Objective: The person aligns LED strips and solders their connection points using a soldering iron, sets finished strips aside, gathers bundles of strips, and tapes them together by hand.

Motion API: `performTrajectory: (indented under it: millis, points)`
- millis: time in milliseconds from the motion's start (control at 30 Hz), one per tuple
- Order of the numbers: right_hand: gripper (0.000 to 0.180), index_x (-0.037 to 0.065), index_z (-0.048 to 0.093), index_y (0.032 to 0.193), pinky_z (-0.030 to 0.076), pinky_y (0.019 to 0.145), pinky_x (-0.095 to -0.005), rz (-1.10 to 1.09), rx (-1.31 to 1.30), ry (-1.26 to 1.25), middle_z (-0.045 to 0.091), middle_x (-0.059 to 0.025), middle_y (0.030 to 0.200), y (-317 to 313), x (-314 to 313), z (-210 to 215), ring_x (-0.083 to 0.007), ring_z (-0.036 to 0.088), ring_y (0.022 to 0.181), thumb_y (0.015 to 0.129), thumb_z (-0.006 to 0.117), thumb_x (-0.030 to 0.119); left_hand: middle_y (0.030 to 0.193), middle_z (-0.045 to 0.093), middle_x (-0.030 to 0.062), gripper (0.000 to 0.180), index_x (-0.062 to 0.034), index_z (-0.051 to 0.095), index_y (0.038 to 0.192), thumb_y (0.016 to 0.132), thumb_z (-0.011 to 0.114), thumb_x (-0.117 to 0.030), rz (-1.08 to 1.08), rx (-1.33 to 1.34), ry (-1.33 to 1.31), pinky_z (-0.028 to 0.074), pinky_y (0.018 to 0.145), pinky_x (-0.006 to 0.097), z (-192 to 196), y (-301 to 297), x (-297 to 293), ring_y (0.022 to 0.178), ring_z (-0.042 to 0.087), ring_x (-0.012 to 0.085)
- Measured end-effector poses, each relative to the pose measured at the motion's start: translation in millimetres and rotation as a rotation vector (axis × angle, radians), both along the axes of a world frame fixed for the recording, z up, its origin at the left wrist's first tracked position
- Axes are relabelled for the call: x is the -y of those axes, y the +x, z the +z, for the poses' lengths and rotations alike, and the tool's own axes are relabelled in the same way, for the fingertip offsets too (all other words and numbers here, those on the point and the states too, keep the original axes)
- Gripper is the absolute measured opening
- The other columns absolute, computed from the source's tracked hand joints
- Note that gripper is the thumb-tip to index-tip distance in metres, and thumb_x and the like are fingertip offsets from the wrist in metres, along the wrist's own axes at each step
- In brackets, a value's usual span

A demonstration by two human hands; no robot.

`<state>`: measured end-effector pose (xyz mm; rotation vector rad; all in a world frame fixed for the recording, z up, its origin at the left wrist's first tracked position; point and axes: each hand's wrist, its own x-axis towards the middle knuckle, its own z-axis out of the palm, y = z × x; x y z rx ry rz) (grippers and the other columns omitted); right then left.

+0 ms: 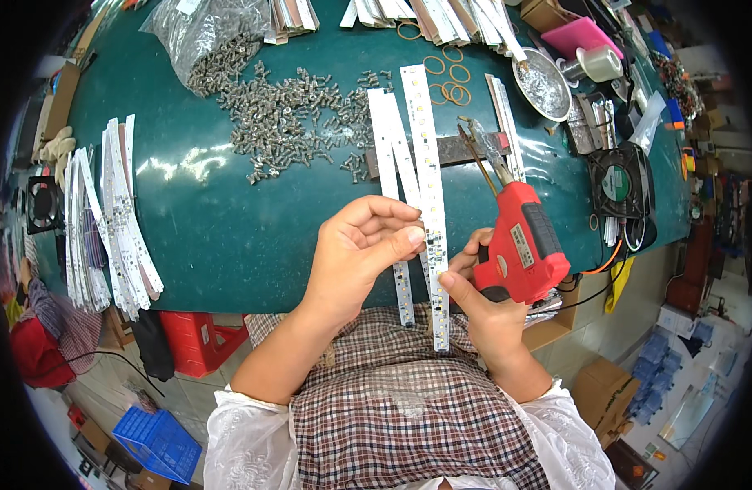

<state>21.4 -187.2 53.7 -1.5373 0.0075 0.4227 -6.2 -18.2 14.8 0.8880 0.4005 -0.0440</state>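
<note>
My left hand (347, 253) is closed, its thumb and fingertips pinching the left edge of a long white LED strip (429, 155) at mid-length. My right hand (494, 327) is wrapped round a red soldering gun (527, 249) with a dark grey panel. Its thumb presses on the lower part of the same strip. The gun's metal tip points up and away, right of the strip. Two more white LED strips (381, 135) lie just left, partly behind my left hand. Beneath them a dark bar (470, 153) lies crosswise.
Many small metal parts (282, 118) spread across the green table (204, 253) beside a plastic bag (204, 33). Strip bundles (119, 220) lie at left and along the far edge. Rubber bands (455, 92), a round metal dish (542, 86), a wire spool (598, 64) and a black fan (621, 188) sit right.
</note>
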Motion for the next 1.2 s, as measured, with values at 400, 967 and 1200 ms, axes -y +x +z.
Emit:
performTrajectory:
  millis: [400, 967, 1200]
  points:
    - [0.05, 0.002, 0.043, 0.117, 0.049, 0.069, -0.0225, 0.022, 0.053, -0.052, 0.051, -0.007, 0.1, -3.6, -0.1, -2.9, -0.0111, 0.059, 0.079, 0.077, 0.073, -0.01, 0.099, 0.069, 0.0113, 0.023, 0.0033, 0.061, 0.108, 0.087, 0.069, -0.001, 0.034, -0.003, 0.053, 0.055, 0.079, 0.026, 3.6, 0.3, 2.4, 0.089, 0.067, 0.0129]
    - [0.052, 0.002, 0.043, 0.116, 0.052, 0.067, -0.0238, 0.038, 0.06, -0.035, 0.048, -0.0084, 0.106, -1.6, -1.7, -2.3, -0.0132, 0.06, 0.08, 0.075, 0.072, -0.013, 0.098, 0.07, 0.0104, 0.025, 0.0013, 0.062, 0.11, 0.087, 0.071, -0.006, -0.051, 0.029, -0.024, 0.055, 0.075, 0.026, -2.9, 0.9, -6.1, 0.086, 0.068, 0.0134]
    - [0.054, 0.003, 0.044, 0.116, 0.052, 0.067, -0.0234, 0.047, 0.006, -0.014, 0.049, -0.0079, 0.106, 0.5, 0.4, -1.2, -0.0127, 0.06, 0.08, 0.073, 0.072, -0.014, 0.097, 0.07, 0.0107, 0.026, 0.0016, 0.061, 0.109, 0.087, 0.072, -0.008, -0.096, 0.025, -0.04, 0.056, 0.073, 0.026, -2.9, 3.5, -10.5, 0.083, 0.068, 0.0138]
